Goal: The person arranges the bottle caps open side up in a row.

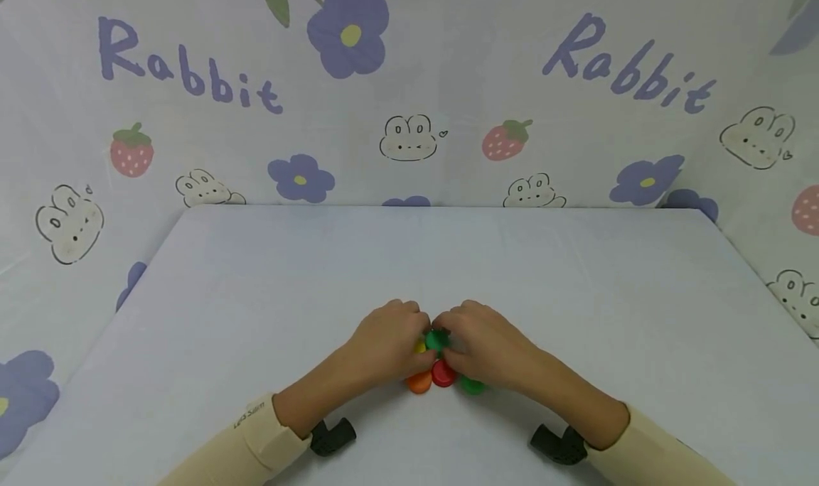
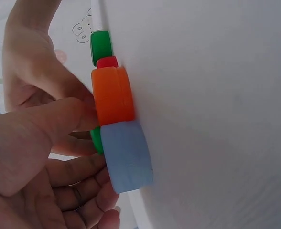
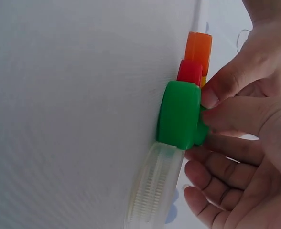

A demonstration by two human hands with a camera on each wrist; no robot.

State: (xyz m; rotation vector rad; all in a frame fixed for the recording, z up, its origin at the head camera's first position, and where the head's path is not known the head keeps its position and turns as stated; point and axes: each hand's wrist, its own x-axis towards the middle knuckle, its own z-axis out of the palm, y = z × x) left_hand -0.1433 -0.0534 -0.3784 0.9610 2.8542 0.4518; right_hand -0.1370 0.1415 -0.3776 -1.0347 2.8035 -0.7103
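Low over the table, both hands meet at a cluster of coloured bottle caps. My left hand (image 1: 390, 340) and right hand (image 1: 483, 344) pinch a green bottle cap (image 1: 438, 340) from either side, thumbs toward me and fingers beyond. This cap sits raised on the others. Nearest me are an orange cap (image 1: 419, 382), a red cap (image 1: 443, 374) and a second green cap (image 1: 472, 385). A yellow cap (image 1: 419, 346) peeks out beside the left fingers. The left wrist view shows a light blue cap (image 2: 127, 157); a clear ribbed cap (image 3: 152, 186) appears in the right wrist view.
The caps stand on a white-covered table (image 1: 409, 258). Behind it hangs a printed cloth (image 1: 448, 67) with rabbits, flowers and strawberries. Black wrist mounts (image 1: 334, 438) jut inward from both beige sleeves (image 1: 239, 443), close above the tabletop.
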